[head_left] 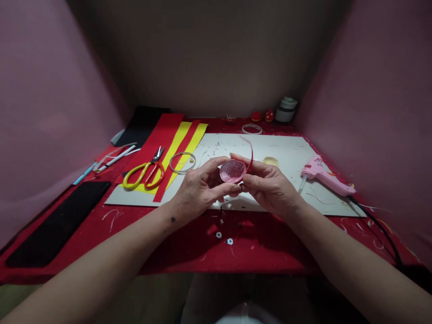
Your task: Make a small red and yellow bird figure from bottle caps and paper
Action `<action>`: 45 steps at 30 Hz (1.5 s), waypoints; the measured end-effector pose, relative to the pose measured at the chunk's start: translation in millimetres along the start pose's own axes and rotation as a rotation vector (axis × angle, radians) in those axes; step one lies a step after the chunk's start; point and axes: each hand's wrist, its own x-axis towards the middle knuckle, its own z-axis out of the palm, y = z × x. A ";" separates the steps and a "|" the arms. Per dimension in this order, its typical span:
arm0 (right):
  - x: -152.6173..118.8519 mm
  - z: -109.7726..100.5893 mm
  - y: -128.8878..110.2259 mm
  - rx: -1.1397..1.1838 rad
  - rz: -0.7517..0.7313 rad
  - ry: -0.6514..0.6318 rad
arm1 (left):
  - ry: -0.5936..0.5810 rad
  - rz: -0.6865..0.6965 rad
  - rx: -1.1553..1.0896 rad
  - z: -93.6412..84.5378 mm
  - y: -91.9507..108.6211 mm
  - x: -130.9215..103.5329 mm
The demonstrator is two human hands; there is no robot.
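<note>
Between my two hands is a small red-and-white coil of rolled corrugated paper strip [232, 171], shaped like a shallow cup. My left hand [205, 182] grips its left side, thumb along the lower edge. My right hand [268, 182] pinches the right edge, where a loose red end of the strip curls upward. Just behind the right hand, a small pale yellow coil [270, 161] lies on the white board [290, 144]. Left of my left hand are a metal ring [182, 154] and scissors [145, 175] with one yellow and one red handle.
A pink glue gun [326, 175] rests on the board's right, its black cord running off right. Red and yellow corrugated sheets [170, 118] lie at left, near a black phone-like slab [60, 220]. At the back stand a jar [286, 109] and small red figures [269, 115]. Paper scraps litter the red cloth [189, 247].
</note>
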 end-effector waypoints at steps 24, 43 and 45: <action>0.1 -1.5 5.9 -0.251 -0.302 0.075 | -0.028 0.135 0.194 -8.4 -0.3 3.6; -5.5 2.7 6.6 -0.778 -0.425 0.110 | 0.119 0.491 0.447 -10.4 -1.9 1.3; -5.4 3.2 6.2 -0.835 -0.426 0.085 | 0.087 0.591 0.580 -13.6 -1.1 2.3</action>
